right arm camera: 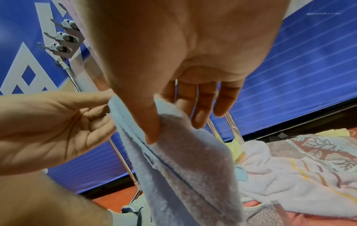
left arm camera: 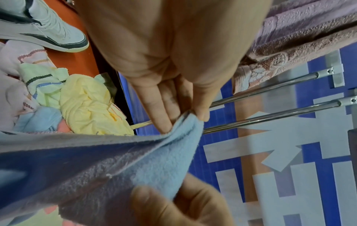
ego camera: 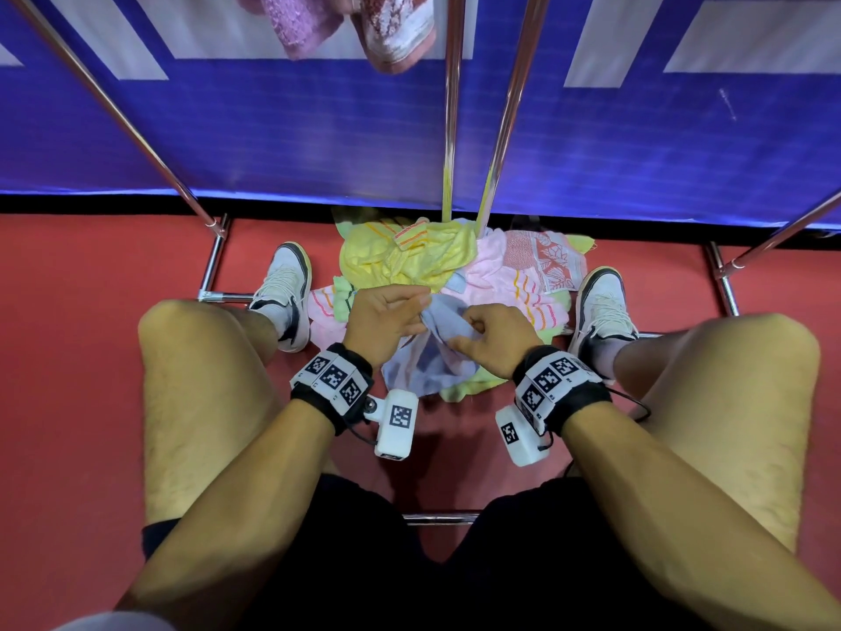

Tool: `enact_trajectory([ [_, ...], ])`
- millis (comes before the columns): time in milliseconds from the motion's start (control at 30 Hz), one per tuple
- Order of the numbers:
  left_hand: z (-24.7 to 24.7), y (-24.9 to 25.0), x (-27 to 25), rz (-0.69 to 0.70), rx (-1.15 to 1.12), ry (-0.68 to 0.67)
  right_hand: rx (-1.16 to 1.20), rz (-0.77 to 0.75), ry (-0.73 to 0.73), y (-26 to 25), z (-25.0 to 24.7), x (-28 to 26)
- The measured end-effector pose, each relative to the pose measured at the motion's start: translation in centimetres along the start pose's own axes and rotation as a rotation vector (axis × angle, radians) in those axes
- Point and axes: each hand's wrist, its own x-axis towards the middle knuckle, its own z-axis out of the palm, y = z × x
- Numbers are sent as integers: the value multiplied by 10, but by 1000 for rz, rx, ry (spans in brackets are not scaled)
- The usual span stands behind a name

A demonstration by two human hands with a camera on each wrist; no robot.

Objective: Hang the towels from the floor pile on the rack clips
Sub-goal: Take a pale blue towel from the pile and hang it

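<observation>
2 hands [ego camera: 382, 321] [ego camera: 493, 341] pinch blue towel [ego camera: 428, 357] above floor pile [ego camera: 409, 257]; rack poles [ego camera: 450, 129] ahead.

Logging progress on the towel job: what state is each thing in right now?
Blue towel: lifted off the pile, pinched by both hands.
Left hand: pinching its edge.
Right hand: pinching its edge.
Pile: heaped on the floor.
Pink towel: hanging.
Clips: empty.

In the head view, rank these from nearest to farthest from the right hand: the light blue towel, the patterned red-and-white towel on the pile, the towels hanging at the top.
1. light blue towel: pinched by the right hand itself.
2. patterned red-and-white towel: on the floor pile, beyond the hand.
3. hanging towels: top of the view, on the rack.
</observation>
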Motion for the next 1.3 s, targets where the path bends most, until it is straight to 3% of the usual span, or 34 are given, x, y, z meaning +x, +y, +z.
enact_trajectory([
  [167, -10, 1, 7, 4, -12, 26, -165, 63, -143, 12, 7, 4],
  [433, -15, 1, 13, 35, -70, 28, -351, 154, -162, 22, 9, 8],
  [800, -29, -13, 25, 39, 14, 275, 140, 33, 403, 16, 0, 6],
  [967, -27, -12, 25, 65, 15, 277, 246, 30, 453, 16, -2, 5],
  [1100, -28, -14, 28, 94, 47, 281, 245, 29, 442, 18, -4, 5],
  [1300, -26, -15, 28, 118, 59, 288, 231, 3, 534, 18, -6, 7],
])
